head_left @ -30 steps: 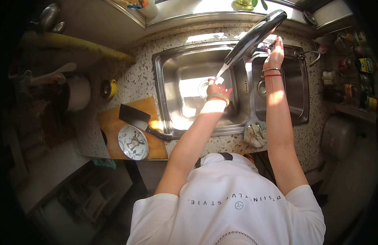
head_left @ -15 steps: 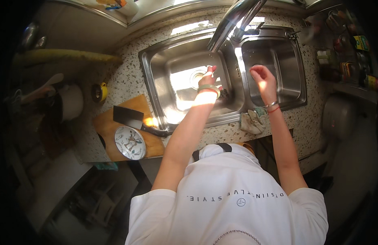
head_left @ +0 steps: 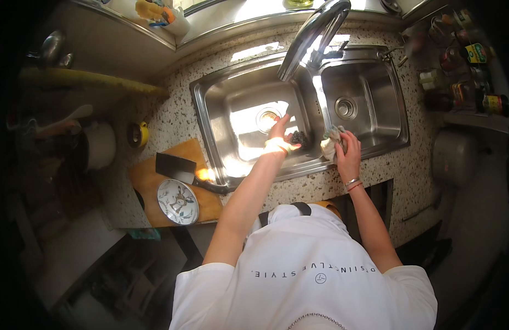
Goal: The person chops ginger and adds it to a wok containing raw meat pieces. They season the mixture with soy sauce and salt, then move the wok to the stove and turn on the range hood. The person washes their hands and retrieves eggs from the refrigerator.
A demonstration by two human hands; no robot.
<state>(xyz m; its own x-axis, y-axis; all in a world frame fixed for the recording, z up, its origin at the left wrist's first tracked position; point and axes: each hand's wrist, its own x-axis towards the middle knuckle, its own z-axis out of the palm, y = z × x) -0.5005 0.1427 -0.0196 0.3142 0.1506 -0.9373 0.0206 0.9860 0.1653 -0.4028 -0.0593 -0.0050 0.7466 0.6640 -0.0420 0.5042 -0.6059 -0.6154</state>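
The thing in hand on my feed is a crumpled pale cloth [head_left: 330,147], right of centre in the frame, bunched at the lower end of the divider between the two sink basins. My right hand [head_left: 349,157] is on it: fingers bent over its right side, thumb nearer the left, pinching the fabric between them. How firm that hold is, I can't tell. I judge the step to be picking the cloth up; bringing it clear of the metal calls for a fuller bunch in the fingers and a small upward lift, without dragging a loose corner.

The right forearm slants up and left from the lower right, the hand roughly in line with it. My left hand [head_left: 279,135] is over the large basin [head_left: 224,118], near mid-frame, its digits spread and reaching up and right; I see nothing held in it. A dark scrubber-like clump [head_left: 297,138] sits right beside it, and I can't tell whether they touch. The left forearm rises from lower centre, leaning right.

Farther out, the chrome faucet [head_left: 307,44] arches at the top, with no stream that I can make out. At lower left, a cleaver [head_left: 174,166] and a patterned bowl [head_left: 178,202] rest on a wooden board [head_left: 211,208].
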